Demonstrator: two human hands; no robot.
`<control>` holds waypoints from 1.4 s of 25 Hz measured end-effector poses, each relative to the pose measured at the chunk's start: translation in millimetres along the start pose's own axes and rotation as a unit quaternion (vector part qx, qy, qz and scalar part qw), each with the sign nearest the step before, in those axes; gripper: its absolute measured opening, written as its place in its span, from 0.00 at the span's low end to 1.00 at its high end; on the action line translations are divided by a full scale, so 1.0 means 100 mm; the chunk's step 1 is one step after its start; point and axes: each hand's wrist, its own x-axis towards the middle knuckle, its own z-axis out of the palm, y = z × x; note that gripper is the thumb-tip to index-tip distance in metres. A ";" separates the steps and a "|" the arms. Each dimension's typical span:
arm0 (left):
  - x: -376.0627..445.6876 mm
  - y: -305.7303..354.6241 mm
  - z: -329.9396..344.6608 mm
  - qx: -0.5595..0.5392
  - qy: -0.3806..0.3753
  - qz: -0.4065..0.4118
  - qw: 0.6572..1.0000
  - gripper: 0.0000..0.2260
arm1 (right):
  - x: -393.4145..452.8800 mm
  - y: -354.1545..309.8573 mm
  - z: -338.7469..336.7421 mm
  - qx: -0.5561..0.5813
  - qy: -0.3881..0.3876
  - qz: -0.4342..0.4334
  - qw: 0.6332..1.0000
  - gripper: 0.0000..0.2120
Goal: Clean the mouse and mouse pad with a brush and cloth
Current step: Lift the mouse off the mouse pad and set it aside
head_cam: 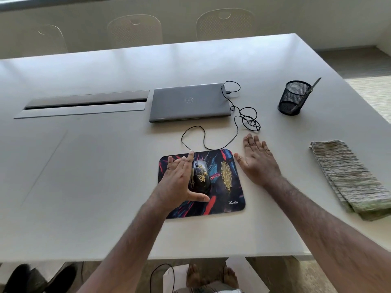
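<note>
A black wired mouse (202,176) smeared with yellow crumbs sits on a dark, colourful mouse pad (228,199), which carries its own oval patch of yellow crumbs (226,175). My left hand (179,178) hovers over the mouse's left side with fingers spread and thumb stretched below the mouse; it holds nothing. On the table just right of the pad, my right hand (257,161) lies flat with straight fingers. A folded striped cloth (349,176) lies at the far right. A brush handle (315,84) sticks out of a black mesh cup (293,98).
A closed grey laptop (188,102) lies behind the pad, with the mouse cable (245,117) looping to its right side. A long cable slot (84,103) is set in the white table (95,176) at the left. Chairs stand beyond the far edge.
</note>
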 end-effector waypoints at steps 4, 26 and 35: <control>0.01 0.01 0.01 -0.016 0.012 -0.005 1.000 0.63 | 0.00 0.01 0.01 -0.001 -0.001 0.001 1.000 0.36; -0.33 -0.83 -0.45 -0.071 0.149 -0.029 0.986 0.64 | 0.05 0.06 0.09 -0.007 0.012 -0.003 1.000 0.42; -0.66 -1.33 -0.72 -0.065 0.152 -0.075 0.983 0.57 | 0.07 0.14 0.14 -0.012 0.015 -0.004 1.000 0.42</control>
